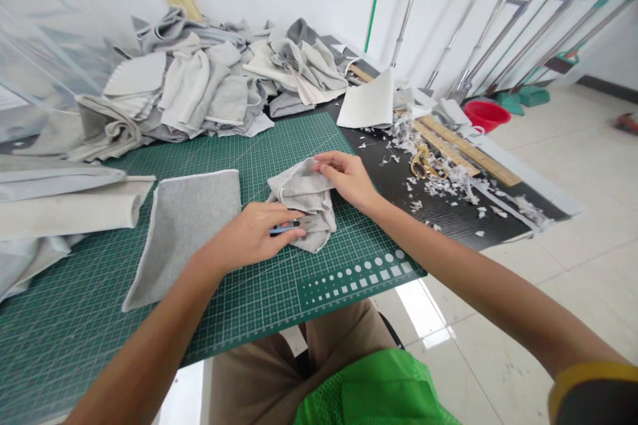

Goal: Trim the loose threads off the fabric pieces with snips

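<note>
A crumpled light grey cloth piece (312, 202) lies on the green cutting mat (279, 282). My left hand (254, 232) is closed on small blue-handled snips (286, 227), whose metal end rests over the cloth's lower part. At the cloth's upper right edge, my right hand (346, 176) pinches the fabric between thumb and fingers. Left of the hands, a flat grey cloth piece (192, 226) with white stitched edges lies on the mat, partly behind my left forearm.
Heaped grey cloths (199, 83) fill the back, and more folded cloths (64, 206) lie left. At right are gold scissors (421, 161), wooden rulers (468, 149) and fabric scraps (448, 186). A red basin (486, 115) stands on the floor.
</note>
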Tool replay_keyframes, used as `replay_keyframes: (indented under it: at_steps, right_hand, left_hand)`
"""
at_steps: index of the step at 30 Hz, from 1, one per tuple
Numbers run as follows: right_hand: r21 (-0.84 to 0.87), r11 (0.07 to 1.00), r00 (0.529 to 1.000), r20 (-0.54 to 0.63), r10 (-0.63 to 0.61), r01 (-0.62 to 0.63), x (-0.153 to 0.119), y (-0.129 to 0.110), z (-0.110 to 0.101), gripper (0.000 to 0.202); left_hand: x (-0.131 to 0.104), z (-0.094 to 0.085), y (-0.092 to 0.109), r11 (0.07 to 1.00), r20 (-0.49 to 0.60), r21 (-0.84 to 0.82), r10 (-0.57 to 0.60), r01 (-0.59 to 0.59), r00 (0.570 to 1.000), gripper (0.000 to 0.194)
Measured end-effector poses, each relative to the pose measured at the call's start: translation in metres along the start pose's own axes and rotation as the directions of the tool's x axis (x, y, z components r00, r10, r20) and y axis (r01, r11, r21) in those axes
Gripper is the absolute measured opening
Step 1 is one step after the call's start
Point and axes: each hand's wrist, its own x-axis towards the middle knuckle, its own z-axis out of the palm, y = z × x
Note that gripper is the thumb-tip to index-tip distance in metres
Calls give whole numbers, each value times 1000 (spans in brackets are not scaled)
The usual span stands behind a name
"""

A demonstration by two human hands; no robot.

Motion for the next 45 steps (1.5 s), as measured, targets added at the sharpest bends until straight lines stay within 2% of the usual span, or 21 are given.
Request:
replay_keyframes:
  at_steps: [3, 8, 12, 15, 21, 27, 33, 39, 45]
  right_hand:
    - [-8, 1000, 1000, -2, 5, -5, 0, 0, 0, 18]
    - [0, 1000, 1000, -5, 13, -13, 0, 0, 0, 17]
    - [3, 1000, 1000, -3, 18, -18, 1, 0, 0, 17]
    - [2, 1000, 1000, -2, 11, -11, 1, 1, 0, 17]
    - [5, 1000, 1000, -2, -16, 16, 2, 4, -1, 20]
    - [4, 1000, 1000, -2, 1, -1, 2, 2, -1, 18]
    - [-3, 1000, 1000, -8, -18, 18, 2, 2, -1, 18]
    - [-13, 1000, 1000, -8, 0, 0, 2, 0, -1, 18]
    - [-5, 1000, 1000, -8, -9, 9, 3, 1, -1, 19]
  left_hand:
    - [0, 4, -2, 1000, 8, 3, 19, -19, 1000, 23]
    - [0, 8, -5, 999, -55, -23, 38, -39, 998, 20]
    - [1, 8, -4, 999, -100, -46, 11, -16, 995, 22]
    - [1, 7, -2, 999, -84, -47, 4, -8, 996, 26]
    - [1, 9, -2, 998, -110, -64, 14, -21, 994, 19]
    - [1, 8, -1, 998, -95, -55, 13, -18, 995, 25]
    - [3, 8, 1, 998, -91, -38, 46, -50, 995, 19]
    - [4, 9, 3, 999, -83, -9, 42, -43, 996, 26]
    - [4, 10, 7, 998, -96, -18, 59, -61, 994, 18]
